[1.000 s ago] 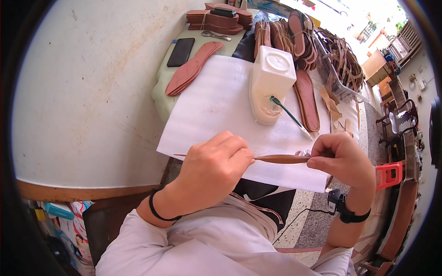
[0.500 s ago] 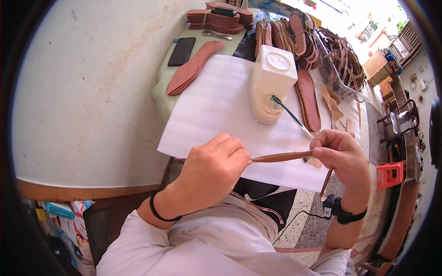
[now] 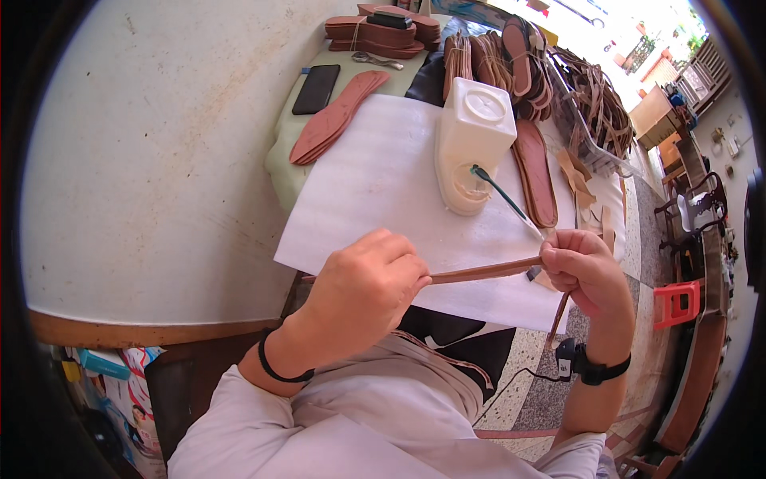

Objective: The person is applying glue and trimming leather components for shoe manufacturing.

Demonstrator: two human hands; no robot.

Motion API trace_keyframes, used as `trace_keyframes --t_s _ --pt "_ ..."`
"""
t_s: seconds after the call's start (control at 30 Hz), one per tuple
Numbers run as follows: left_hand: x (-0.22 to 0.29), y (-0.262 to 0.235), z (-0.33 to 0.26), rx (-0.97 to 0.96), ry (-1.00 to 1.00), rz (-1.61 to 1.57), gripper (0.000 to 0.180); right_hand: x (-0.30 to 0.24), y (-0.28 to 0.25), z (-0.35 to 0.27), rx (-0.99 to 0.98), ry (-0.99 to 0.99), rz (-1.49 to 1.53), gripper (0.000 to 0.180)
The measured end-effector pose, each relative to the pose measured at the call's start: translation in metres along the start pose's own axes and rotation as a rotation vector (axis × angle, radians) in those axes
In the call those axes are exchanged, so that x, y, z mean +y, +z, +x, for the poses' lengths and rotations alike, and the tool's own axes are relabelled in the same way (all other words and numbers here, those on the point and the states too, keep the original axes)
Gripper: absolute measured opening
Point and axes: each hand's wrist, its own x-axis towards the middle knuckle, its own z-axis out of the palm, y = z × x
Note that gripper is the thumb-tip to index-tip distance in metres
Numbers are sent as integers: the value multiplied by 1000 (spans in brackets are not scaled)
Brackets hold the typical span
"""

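Between my two hands a brown leather strap (image 3: 488, 271) is stretched above the front of the white sheet (image 3: 359, 199). My left hand (image 3: 369, 275) grips one end, fingers closed around it. My right hand (image 3: 584, 267) pinches the strap between thumb and fingers, and its loose end hangs below that hand. Just beyond my hands stands a cream plastic container (image 3: 477, 128) with an opening low on its front. A dark-handled brush (image 3: 507, 199) leans out of that opening, its pale end close to my right hand.
Reddish insoles (image 3: 339, 118) lie stacked beside a black phone (image 3: 316, 89). One single insole (image 3: 535, 172) rests right of the container. Bundled insoles (image 3: 371, 36) and a clear bin of brown straps (image 3: 594, 104) are at the back. A red stool (image 3: 677, 305) stands at right.
The strap has turned slightly between my hands. My right hand has shifted a little and its fingers have curled in more; my left hand has moved slightly left.
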Motion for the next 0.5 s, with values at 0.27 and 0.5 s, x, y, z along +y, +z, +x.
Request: trace_keyframes --t_s 0.27,0.5 --pt "-4 1 -3 -47 -21 -19 10 10 -10 2 -7 62 26 15" --pt "-3 1 1 -35 -41 -35 10 13 -11 5 28 78 -1 16"
